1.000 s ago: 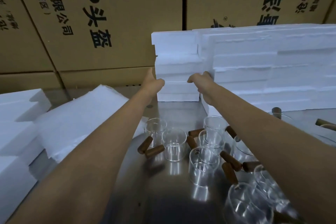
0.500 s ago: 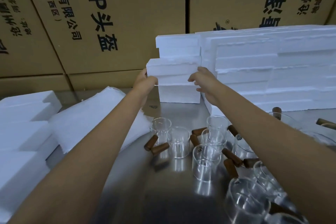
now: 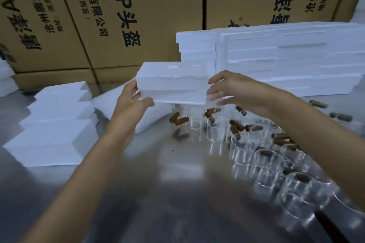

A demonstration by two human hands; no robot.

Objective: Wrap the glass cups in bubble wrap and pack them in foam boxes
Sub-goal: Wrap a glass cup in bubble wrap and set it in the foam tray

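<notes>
Gripping a foam box (image 3: pixel 171 83) at both ends, I have my left hand (image 3: pixel 129 100) curled round one end and my right hand (image 3: pixel 233 90) pinching the other. Below my grip, glass cups (image 3: pixel 245 144) stand on the steel table (image 3: pixel 158 193).

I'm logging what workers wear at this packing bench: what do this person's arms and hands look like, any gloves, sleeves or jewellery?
Both the left hand and right hand are bare: no gloves, rings or watch visible. The forearms are uncovered too, with no sleeve in view up to the picture's edge.
</notes>
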